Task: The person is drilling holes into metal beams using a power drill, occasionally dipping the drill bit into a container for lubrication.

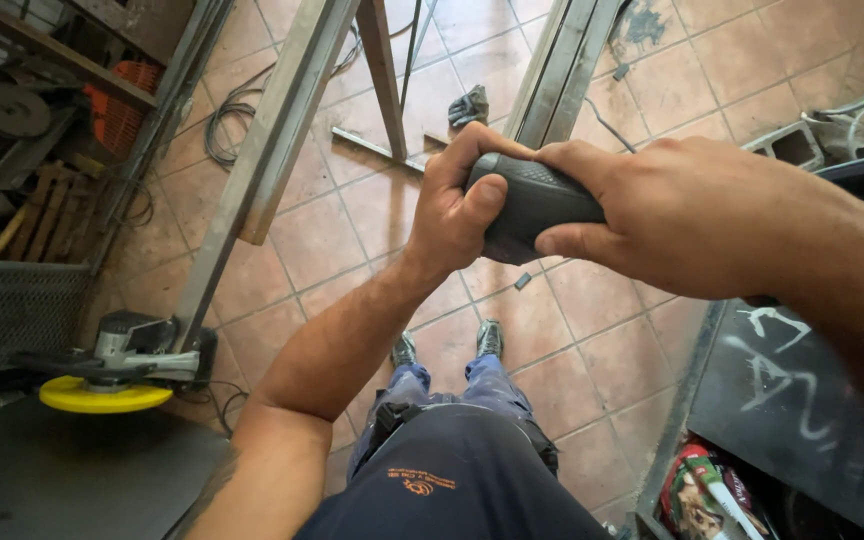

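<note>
Head view, both hands gripping dark tool body, its working end hidden

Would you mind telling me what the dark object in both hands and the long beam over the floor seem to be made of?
The dark object, gripped by the left hand and right hand, looks like matte black plastic or rubber: fine ribbed texture, no shine. The long beam looks like bare grey steel: dull, scuffed, straight-edged. The floor appears to be terracotta tile with pale grout.
</note>
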